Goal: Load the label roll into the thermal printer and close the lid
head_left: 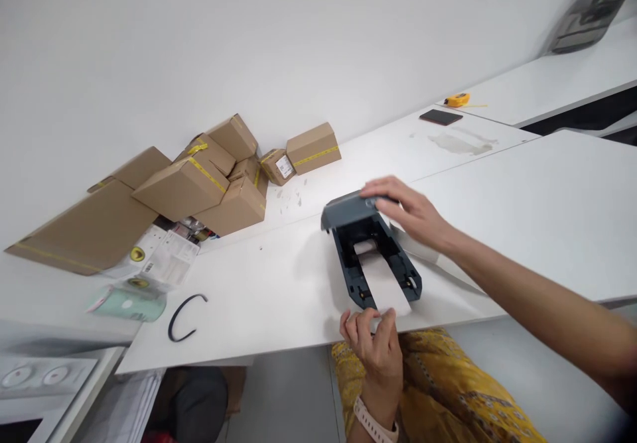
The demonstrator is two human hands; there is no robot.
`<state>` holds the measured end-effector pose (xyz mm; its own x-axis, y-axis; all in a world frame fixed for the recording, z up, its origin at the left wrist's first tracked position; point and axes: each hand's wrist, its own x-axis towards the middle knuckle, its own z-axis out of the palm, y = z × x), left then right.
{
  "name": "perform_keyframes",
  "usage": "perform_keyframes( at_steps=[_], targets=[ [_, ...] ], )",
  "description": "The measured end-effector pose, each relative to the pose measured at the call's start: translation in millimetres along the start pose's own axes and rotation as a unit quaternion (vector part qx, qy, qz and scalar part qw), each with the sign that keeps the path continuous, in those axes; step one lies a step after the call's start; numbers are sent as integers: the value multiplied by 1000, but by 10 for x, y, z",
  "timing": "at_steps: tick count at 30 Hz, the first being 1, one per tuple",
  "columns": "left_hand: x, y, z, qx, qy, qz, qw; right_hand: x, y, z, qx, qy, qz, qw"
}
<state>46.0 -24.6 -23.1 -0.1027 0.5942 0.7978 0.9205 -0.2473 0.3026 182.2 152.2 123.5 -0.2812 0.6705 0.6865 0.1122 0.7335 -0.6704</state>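
Observation:
A dark blue-grey label printer (348,270) stands on the white table with its lid (348,211) tilted up. Inside it lies a paper roll (365,247), and a white paper strip (385,280) runs from there out over the front edge. My left hand (373,340), a light watch strap on its wrist, pinches the strip's loose end at the printer's front. Across the edge of the raised lid lie the fingers of my right hand (405,207), which holds the lid; part of its grip is hidden.
Cardboard boxes (182,188) are piled against the wall at left. Nearby lie plastic packets (164,257), a mint-green pouch (132,304) and a dark headband (174,320). Farther back are a dark flat tablet-like item (440,117) and a yellow tape measure (458,100). White paper (423,251) lies right of the printer.

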Motion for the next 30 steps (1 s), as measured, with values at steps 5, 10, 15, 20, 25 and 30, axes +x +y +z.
perform_keyframes(
  at_steps=[5, 10, 15, 20, 25, 30],
  targets=[
    [0, 15, 4, 5, 10, 0, 1000, -908, -34, 34, -71, -40, -29, 996],
    [-29, -9, -3, -2, 2, 8, 1000, -1386, 76, 110, -116, -55, -24, 991],
    [-42, -17, -5, -6, -2, 7, 1000, -1455, 153, 160, -121, -39, -36, 991],
    [-51, -26, 5, -11, -1, 5, 1000, -1312, 213, 314, -59, 85, 54, 993],
    [-76, -53, 19, -13, -2, 7, 1000, -1409, 330, 507, 95, 126, 278, 947],
    [-50, -54, 20, -7, -14, 3, 1000, -1518, 360, 541, 178, 103, 411, 888]
  ],
)
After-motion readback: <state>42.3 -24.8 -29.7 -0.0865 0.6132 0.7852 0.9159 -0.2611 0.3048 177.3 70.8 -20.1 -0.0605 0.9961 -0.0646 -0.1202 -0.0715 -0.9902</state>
